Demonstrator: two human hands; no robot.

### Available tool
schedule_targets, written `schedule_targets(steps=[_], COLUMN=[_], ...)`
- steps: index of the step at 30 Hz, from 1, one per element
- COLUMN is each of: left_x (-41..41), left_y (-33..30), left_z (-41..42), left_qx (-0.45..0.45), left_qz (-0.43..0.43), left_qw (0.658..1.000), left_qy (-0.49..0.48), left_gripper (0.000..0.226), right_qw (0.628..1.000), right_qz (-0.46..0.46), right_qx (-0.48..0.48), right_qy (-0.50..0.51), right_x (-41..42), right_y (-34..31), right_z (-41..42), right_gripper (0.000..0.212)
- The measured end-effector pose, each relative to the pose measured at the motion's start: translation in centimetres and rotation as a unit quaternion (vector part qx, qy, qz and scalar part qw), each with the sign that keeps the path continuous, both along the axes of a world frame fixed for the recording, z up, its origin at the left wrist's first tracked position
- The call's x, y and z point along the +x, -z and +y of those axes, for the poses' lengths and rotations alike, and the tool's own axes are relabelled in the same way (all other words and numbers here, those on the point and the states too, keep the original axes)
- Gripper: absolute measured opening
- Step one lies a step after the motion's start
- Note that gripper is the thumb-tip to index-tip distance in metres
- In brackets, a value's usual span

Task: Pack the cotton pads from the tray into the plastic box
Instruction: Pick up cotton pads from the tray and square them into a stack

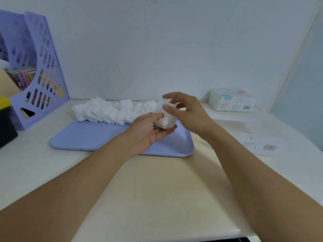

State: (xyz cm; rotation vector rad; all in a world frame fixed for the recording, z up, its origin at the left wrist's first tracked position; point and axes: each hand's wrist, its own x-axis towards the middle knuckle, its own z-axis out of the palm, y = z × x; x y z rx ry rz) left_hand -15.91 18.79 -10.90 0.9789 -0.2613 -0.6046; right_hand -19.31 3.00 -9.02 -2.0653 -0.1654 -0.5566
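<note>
The right hand (pixel 183 110) is blurred at its fingertips. The rack (pixel 35 70) and a black box (pixel 7 126) are cut off by the left edge. Label print on the pack (pixel 232 100) cannot be read.

Plain pale wall (pixel 157 49) behind, meets a second wall (pixel 300 75) in the right corner. Cream-white table (pixel 157 189) runs up to both. Lilac perforated file rack (pixel 40 70) at back left, holding books. Light is soft and even.

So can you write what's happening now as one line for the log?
left hand: holds stack of cotton pads | right hand: fingers on stack | rest of pads: on tray | plastic box: far right
</note>
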Motion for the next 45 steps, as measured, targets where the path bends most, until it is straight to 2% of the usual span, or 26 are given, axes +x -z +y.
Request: schedule_targets(steps=[3, 5, 7, 9, 15, 20, 24, 27, 31, 33, 35, 36, 40, 43, 45], left_x=[0.5, 0.6, 0.6, 0.4, 0.3, -0.2, -0.3, -0.6, -0.7, -0.6, -0.6, -0.5, -0.5, -0.5, -0.4], left_y=[-0.3, -0.6, -0.5, -0.5, 0.1, 0.1, -0.1, 0.0, -0.2, -0.5, -0.7, -0.7, -0.7, -0.9, -0.8], left_z=[0.5, 0.9, 1.0, 1.0, 0.2, -0.2, -0.4, -0.7, -0.3, 0.0, 0.3, 0.4, 0.5, 0.6, 0.4], left_qx=[-0.081, -0.107, -0.12, -0.104, 0.03, 0.031, 0.049, 0.072, 0.054, 0.049, 0.052, 0.061, 0.084, 0.04, 0.027], left_qz=[0.087, 0.104, 0.103, 0.096, 0.003, 0.0, -0.02, -0.038, -0.024, -0.024, -0.025, -0.028, -0.041, 0.003, 0.004], left_qw=[0.992, 0.987, 0.985, 0.987, 1.0, 0.999, 0.999, 0.997, 0.998, 0.998, 0.998, 0.997, 0.995, 0.998, 0.999], left_qy=[0.031, 0.052, 0.07, 0.075, -0.001, -0.023, 0.012, -0.007, -0.002, 0.02, 0.035, 0.038, 0.043, 0.046, 0.037], left_gripper=[0.037, 0.045, 0.047, 0.043, 0.033, 0.037, 0.047, 0.045, 0.043, 0.041, 0.04, 0.04, 0.048, 0.054, 0.052], right_qw=[0.99, 0.972, 0.953, 0.948, 0.967, 0.981, 0.979, 0.972, 0.953, 0.968, 0.984, 0.986, 0.988, 0.988, 0.989], right_qz=[0.016, 0.079, 0.131, 0.13, 0.106, 0.11, 0.128, 0.159, 0.206, 0.177, 0.128, 0.11, 0.066, 0.061, 0.053], right_qx=[0.137, 0.218, 0.26, 0.263, 0.209, 0.15, 0.159, 0.171, 0.2, 0.131, 0.017, -0.006, 0.01, -0.012, -0.03], right_qy=[0.009, -0.032, -0.087, -0.126, -0.099, -0.044, -0.02, -0.024, -0.1, -0.119, -0.126, -0.125, -0.138, -0.14, -0.138], right_x=[-0.2, -0.4, -0.7, -0.6, -0.4, 0.1, 0.1, -0.1, -0.6, -0.8, -0.8, -0.7, -0.5, -0.6, -0.7], right_y=[-1.0, -1.3, -1.3, -1.0, -0.5, 0.6, 0.9, 0.6, -0.1, -0.1, 0.0, 0.1, 0.0, 0.0, -0.1], right_z=[0.0, -0.2, 0.3, 0.7, 0.5, 1.9, 2.4, 2.8, 1.9, 0.9, 0.3, 0.2, -0.1, 0.0, 0.2], right_gripper=[0.038, 0.041, 0.038, 0.034, 0.031, 0.028, 0.025, 0.026, 0.043, 0.056, 0.093, 0.103, 0.099, 0.092, 0.086])
